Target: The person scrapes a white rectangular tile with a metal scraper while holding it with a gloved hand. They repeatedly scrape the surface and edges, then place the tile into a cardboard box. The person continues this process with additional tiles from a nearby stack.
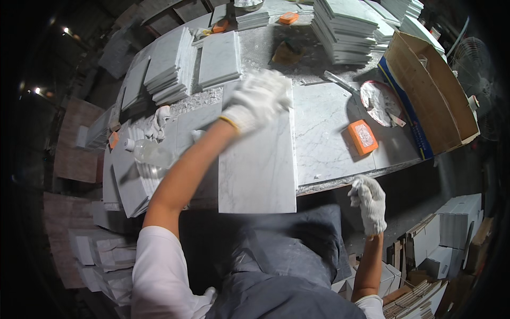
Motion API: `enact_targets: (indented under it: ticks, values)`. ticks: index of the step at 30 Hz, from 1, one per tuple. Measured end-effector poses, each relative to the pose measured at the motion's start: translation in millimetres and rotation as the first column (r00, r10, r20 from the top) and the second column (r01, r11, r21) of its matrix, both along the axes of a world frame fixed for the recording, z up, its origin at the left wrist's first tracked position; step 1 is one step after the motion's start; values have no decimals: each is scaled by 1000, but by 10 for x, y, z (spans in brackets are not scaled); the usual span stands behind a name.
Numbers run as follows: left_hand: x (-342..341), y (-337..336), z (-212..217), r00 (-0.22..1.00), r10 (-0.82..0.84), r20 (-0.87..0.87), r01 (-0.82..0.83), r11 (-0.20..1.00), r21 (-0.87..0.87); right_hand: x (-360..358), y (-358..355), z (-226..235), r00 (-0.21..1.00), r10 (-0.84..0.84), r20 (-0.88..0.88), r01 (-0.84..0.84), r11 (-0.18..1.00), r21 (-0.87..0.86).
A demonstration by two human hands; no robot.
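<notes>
A white marble tile [258, 165] lies on the stone worktop [324, 133], its near edge jutting over the table's front. My left hand [260, 98], in a white knit glove, rests on the tile's far end, blurred by motion, fingers spread over it. My right hand [368, 202], also gloved, hangs below the table's front edge at the right, fingers loosely curled, holding nothing.
Stacks of marble tiles [170, 66] stand at the left and more tiles [345, 26] at the back. An orange sanding block [363, 137], a round dish with a scraper [380, 102], an open cardboard box [433, 90] and a plastic bottle [151, 153] lie around.
</notes>
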State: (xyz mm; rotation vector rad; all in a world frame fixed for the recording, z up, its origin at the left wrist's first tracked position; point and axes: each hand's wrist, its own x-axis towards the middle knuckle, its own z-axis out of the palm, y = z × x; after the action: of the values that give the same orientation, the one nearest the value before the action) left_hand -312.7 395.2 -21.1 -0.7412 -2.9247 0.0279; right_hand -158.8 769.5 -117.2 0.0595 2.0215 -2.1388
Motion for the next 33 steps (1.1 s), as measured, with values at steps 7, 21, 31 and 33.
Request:
enact_targets:
  ticks: [7,21,31,33]
  values:
    - [453,-384,-43,978,182,-105,-199,963,-183,556,-126,-293,984,-77,158,107,976,-189]
    - [2732,41,-140,825,530,197,-411,324,852,373,-867,294,960,137,-243,-192,957,-218]
    - [2360,-342,-249,768,402,499,-608,210,766,483,-1281,471,936,143,-321,-146,989,17]
    - [2258,-384,-247,757,420,500,-630,268,729,510,-1316,487,907,152,-394,-110,986,126]
